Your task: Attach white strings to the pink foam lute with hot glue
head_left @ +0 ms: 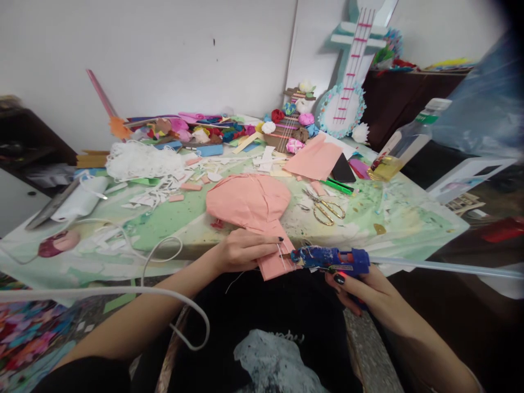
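A pink paper-covered instrument model (248, 199) with a rounded body and short neck lies across the near edge of the table. My left hand (241, 249) grips its neck from the left, fingers across the top and the thumb side hidden. Thin white strips (282, 254) run over the neck. In my right hand (356, 286) is a blue hot glue gun (331, 257), held closed around the handle. Its nozzle points left, touching or just over the neck by the strips. A long clear glue stick (434, 266) sticks out of the gun's back.
Gold-handled scissors (325, 210), a green cutter (339, 186) and a black phone (343, 169) lie right of the model. A bottle (403, 144) stands at the right. White string (143, 160) and scraps lie left. A white cable (164, 295) loops over my left arm. A blue-white instrument model (344, 103) stands behind.
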A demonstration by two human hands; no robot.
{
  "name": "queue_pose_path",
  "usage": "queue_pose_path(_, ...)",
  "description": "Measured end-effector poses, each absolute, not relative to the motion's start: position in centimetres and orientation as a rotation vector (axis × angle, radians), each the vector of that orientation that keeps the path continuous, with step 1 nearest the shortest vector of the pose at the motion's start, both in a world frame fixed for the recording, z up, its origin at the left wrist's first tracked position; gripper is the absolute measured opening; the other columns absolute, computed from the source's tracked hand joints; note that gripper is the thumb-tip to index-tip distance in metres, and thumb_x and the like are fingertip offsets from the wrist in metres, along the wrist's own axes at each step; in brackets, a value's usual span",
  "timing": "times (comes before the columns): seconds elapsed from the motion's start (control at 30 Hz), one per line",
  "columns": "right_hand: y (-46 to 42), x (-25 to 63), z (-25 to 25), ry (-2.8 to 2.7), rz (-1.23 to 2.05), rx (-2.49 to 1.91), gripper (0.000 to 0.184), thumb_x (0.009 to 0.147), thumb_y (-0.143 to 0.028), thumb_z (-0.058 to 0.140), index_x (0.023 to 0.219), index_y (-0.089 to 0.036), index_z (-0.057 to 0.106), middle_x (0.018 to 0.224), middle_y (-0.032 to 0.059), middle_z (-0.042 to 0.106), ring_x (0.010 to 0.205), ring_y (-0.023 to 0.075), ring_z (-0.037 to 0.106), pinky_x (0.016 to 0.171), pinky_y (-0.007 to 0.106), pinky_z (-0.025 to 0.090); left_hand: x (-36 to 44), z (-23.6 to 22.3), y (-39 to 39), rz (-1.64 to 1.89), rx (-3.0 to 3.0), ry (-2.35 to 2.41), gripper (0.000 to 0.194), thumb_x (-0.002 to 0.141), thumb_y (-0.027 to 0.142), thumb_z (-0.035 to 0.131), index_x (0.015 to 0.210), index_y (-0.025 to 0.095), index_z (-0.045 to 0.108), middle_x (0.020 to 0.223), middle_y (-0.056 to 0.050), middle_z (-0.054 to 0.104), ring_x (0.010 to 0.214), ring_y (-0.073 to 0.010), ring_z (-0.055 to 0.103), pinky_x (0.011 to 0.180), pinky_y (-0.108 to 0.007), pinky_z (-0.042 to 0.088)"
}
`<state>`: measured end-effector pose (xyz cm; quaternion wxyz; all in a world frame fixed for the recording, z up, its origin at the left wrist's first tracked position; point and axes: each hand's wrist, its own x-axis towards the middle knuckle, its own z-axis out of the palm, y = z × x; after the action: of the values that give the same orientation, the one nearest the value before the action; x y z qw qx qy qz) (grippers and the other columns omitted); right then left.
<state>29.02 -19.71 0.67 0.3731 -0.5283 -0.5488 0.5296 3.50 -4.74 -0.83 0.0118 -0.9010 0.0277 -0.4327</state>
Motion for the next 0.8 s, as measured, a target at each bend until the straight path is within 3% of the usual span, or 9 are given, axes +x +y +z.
queue_pose_path(0.2,-19.56,29.06,0.58,-1.449,1.352,-1.330,0.041,0.091,-0.052,0.050,0.074,-0.015,0.049,0.053,-0.0046,0.042,0.042,0.0059,0.037,0.042,0.022,0.021,3.61,-0.89,-4.72,-1.366,-2.813,0.077,0.018,0.088,0.018,0.058,0.103,0.013,0.063,0.092,-0.011,0.076,0.087,-0.0161,0.072,0.069,-0.022,0.060)
queue_pose_path(0.37,-19.45,29.01,0.44,-1.436,1.352,-1.330,0.039,0.091,-0.052,0.051,0.082,-0.014,0.051,0.051,-0.0057,0.041,0.042,0.0071,0.038,0.042,0.022,0.020,3.67,-0.81,-4.81,-1.374,-2.808,0.084,0.016,0.088,0.018,0.058,0.102,0.012,0.064,0.092,-0.011,0.076,0.087,-0.0157,0.073,0.066,-0.021,0.059)
queue_pose_path(0.6,-19.73,29.21,0.79,-1.441,1.381,-1.349,0.041,0.091,-0.053,0.051,0.076,-0.014,0.050,0.053,-0.0047,0.042,0.041,0.0058,0.037,0.042,0.022,0.021,3.64,-0.97,-4.75,-1.364,-2.810,0.071,0.014,0.087,0.019,0.059,0.099,0.012,0.064,0.091,-0.012,0.076,0.084,-0.0158,0.073,0.066,-0.021,0.058)
queue_pose_path(0.8,-20.13,29.50,0.64,-1.399,1.413,-1.319,0.041,0.089,-0.054,0.053,0.082,-0.014,0.050,0.054,-0.0062,0.039,0.041,0.0058,0.036,0.040,0.020,0.021,3.90,-1.15,-4.74,-1.408,-2.785,0.087,0.015,0.087,0.018,0.058,0.100,0.011,0.064,0.091,-0.013,0.076,0.084,-0.0158,0.073,0.065,-0.020,0.058)
